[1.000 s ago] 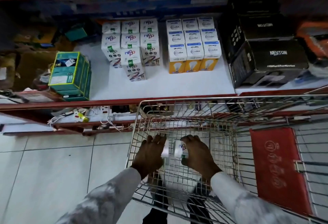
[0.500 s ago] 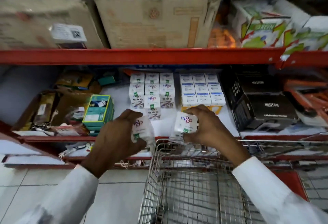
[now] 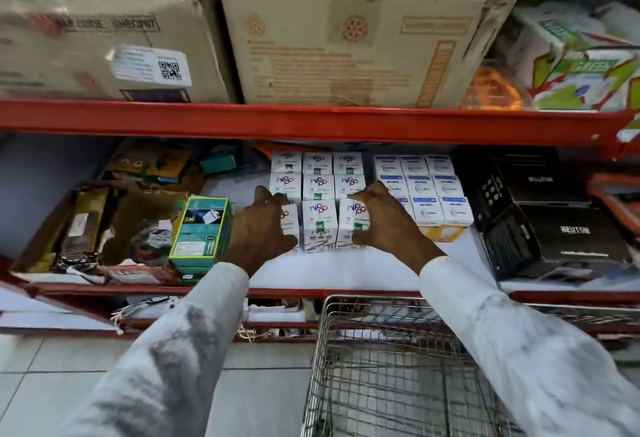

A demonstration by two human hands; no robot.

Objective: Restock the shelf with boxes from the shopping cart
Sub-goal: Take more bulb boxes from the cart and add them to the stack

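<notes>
Small white boxes with a purple logo and a green tag stand in rows on the white middle shelf (image 3: 346, 270). My left hand (image 3: 259, 228) grips one such box (image 3: 289, 220) at the left end of the front row; most of that box is hidden behind my fingers. My right hand (image 3: 384, 221) grips another white box (image 3: 353, 221) at the right end of the same row. One more box (image 3: 319, 225) stands between them. Both held boxes rest on the shelf. The wire shopping cart (image 3: 381, 384) is below, in front of the shelf.
White-and-blue bulb boxes (image 3: 433, 194) stand right of the row, black boxes (image 3: 554, 228) further right. A green box (image 3: 202, 228) and loose clutter lie to the left. Cardboard cartons (image 3: 346, 48) fill the upper shelf above the red beam (image 3: 311, 121). Tiled floor lies below left.
Both hands lifted a white box each out of the cart, carried them up and forward, and now hold them set down in the front row on the shelf.
</notes>
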